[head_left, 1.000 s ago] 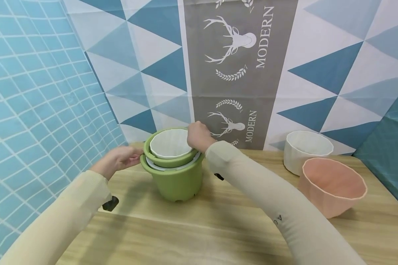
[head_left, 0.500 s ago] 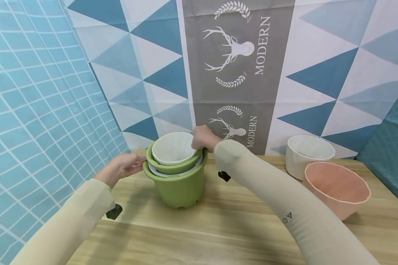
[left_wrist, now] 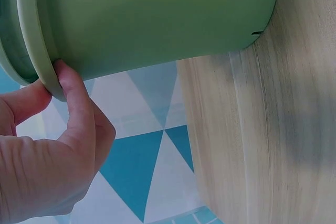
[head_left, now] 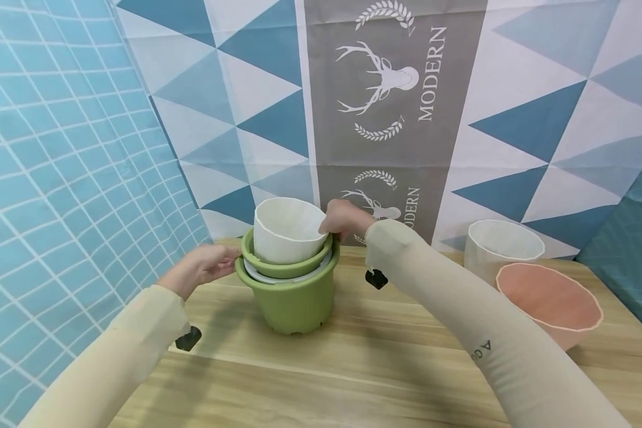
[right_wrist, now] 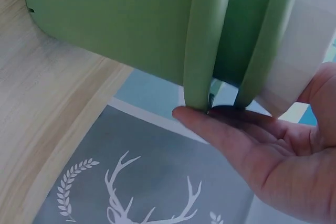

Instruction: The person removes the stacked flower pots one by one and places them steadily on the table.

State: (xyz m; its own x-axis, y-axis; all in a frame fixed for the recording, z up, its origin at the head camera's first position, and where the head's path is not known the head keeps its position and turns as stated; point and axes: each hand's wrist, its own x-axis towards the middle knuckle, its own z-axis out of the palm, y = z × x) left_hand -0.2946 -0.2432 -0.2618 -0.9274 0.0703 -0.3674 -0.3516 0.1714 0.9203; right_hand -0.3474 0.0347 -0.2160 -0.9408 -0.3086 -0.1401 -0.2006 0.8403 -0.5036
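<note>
A stack of nested flowerpots stands at mid-table in the head view. Its large green pot [head_left: 294,309] is at the bottom, a pale rim [head_left: 285,279] shows inside that, then a second green pot [head_left: 294,270], with a white faceted pot [head_left: 278,245] on top, raised and tilted. My left hand [head_left: 208,265] pinches the large green pot's rim between thumb and finger, clear in the left wrist view. My right hand [head_left: 346,219] holds the white pot at its right side, thumb at the rim. In the right wrist view, its fingertip touches the large green pot's rim [right_wrist: 202,40].
On the right of the wooden table [head_left: 321,380] stand a white faceted pot [head_left: 478,258] and, in front of it, a tilted pink pot [head_left: 548,291]. Patterned cloth [head_left: 267,89] hangs behind, and a blue grid cloth [head_left: 59,148] covers the left side.
The white pot has risen and tilted out of the second green pot, with my right hand moving with it. My left hand stays at the large green pot's rim. The head view has shifted slightly.
</note>
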